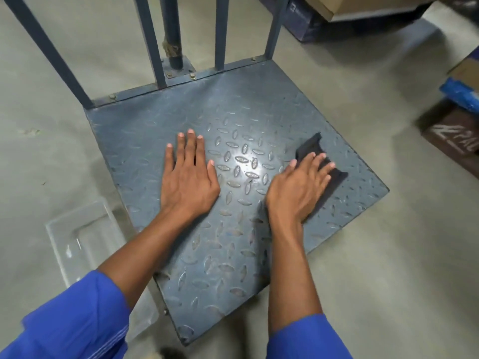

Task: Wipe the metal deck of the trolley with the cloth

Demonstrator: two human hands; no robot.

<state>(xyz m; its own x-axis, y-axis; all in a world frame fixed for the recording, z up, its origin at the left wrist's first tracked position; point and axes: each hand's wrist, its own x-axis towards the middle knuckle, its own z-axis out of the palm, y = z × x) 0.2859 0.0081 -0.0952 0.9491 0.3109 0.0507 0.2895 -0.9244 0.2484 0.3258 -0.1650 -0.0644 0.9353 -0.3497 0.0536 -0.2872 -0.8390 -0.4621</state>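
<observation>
Pressing our dark folded cloth (317, 149) onto the blue-grey checker-plate metal trolley deck (233, 104).
Our right hand (298, 187) lies flat on it, fingers straight, near the deck's right edge. Our left hand (188, 174), spread and empty, braces mid-deck, so the stroke likely runs leftward.

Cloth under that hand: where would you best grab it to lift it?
Probably the cloth by its far end, jutting free past the right hand. It lies flat on the deck, so pinch that slightly raised fold from above.
</observation>
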